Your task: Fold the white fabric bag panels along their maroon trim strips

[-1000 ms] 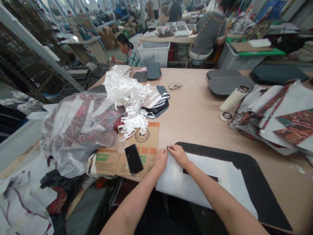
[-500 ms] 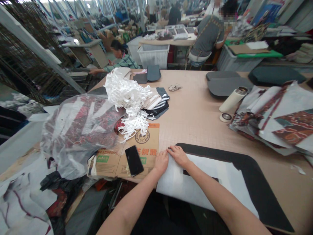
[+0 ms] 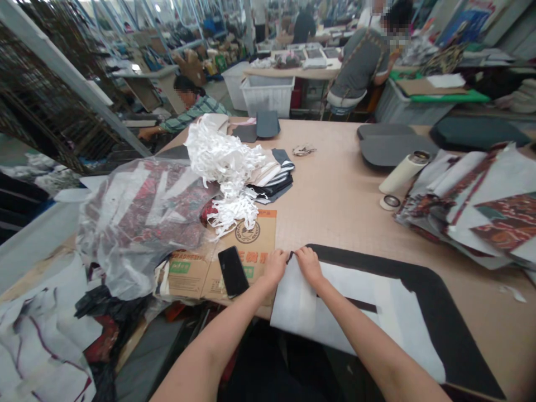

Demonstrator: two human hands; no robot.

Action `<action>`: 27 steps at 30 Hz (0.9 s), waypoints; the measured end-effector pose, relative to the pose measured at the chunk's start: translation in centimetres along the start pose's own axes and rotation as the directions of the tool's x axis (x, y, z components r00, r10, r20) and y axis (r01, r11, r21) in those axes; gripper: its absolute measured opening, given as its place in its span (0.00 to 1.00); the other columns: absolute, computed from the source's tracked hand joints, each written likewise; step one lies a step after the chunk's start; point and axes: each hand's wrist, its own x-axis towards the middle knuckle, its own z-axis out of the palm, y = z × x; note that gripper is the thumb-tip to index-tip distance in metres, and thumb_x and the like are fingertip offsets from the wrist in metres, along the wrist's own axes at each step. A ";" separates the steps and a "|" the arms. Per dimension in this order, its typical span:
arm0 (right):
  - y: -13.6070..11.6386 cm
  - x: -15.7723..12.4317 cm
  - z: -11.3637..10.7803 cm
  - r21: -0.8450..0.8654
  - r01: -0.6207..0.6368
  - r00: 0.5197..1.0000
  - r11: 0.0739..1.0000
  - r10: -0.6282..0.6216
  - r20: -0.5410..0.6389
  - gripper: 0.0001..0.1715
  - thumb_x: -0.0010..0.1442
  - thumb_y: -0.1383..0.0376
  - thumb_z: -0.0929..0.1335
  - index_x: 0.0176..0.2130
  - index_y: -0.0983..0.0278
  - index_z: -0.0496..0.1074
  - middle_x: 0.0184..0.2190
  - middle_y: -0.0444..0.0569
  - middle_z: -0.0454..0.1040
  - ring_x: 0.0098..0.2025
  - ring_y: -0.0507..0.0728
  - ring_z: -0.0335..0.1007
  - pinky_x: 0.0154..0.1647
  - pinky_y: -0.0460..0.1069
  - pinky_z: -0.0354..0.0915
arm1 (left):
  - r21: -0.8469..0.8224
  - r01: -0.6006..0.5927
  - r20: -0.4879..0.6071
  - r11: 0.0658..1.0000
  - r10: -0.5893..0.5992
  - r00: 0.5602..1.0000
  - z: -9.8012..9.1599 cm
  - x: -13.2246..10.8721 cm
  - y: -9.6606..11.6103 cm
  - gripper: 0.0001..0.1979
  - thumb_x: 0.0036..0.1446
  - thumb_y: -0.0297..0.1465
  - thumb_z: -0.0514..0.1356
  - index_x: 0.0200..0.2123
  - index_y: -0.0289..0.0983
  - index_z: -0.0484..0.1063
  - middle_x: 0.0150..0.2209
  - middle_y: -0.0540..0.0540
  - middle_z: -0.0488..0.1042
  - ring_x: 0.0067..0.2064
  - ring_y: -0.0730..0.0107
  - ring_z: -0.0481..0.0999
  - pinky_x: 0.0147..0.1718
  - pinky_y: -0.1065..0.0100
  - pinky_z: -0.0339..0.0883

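Note:
A white sheet with a dark strip lies over a dark grey panel at the table's near edge. At the sheet's upper left corner, my left hand pinches the edge, where a small dark bit shows between the hands. Just right of it, my right hand has its fingers bent and pressed together on the same corner of the sheet. The fingertips of both hands are close together. A black phone rests on flattened cardboard left of my left hand.
White strips and folded fabric lie beyond the cardboard, beside a plastic-wrapped bundle. A cream bottle and stacked fabric pieces are at the right. Seated people are beyond the table.
My two hands have moved slightly apart at the sheet's corner, and the dark bit between them shows more. The view has shifted a little.

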 end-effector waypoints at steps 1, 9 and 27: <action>0.1 -0.1 0.0 0.006 0.015 1.000 1.000 -0.015 -0.011 0.10 0.62 0.68 0.60 0.39 0.62 0.69 0.36 0.50 0.69 0.40 0.57 0.58 0.37 0.49 0.53 | -0.050 0.002 0.002 0.999 -0.002 1.000 0.3 0.8 0.3 0.13 0.60 0.26 0.47 0.43 0.38 0.69 0.40 0.44 0.69 0.41 0.65 0.66 0.42 0.65 0.58; 0.2 -0.8 -0.7 -0.020 0.200 0.979 0.980 -0.199 0.035 0.10 0.63 0.68 0.60 0.41 0.65 0.69 0.36 0.50 0.69 0.41 0.57 0.58 0.39 0.51 0.55 | 0.071 -0.127 0.092 0.989 0.120 0.989 1.1 2.3 0.8 0.12 0.60 0.27 0.47 0.39 0.36 0.70 0.40 0.44 0.69 0.44 0.66 0.65 0.44 0.66 0.57; 18.3 -13.9 -6.2 -0.113 0.082 0.996 0.990 -0.087 -0.034 0.19 0.58 0.75 0.59 0.46 0.68 0.69 0.46 0.55 0.70 0.49 0.58 0.62 0.51 0.55 0.60 | 0.355 -0.280 0.058 0.892 0.278 0.959 0.8 0.5 2.5 0.15 0.56 0.20 0.46 0.42 0.29 0.69 0.40 0.36 0.69 0.43 0.58 0.65 0.42 0.58 0.58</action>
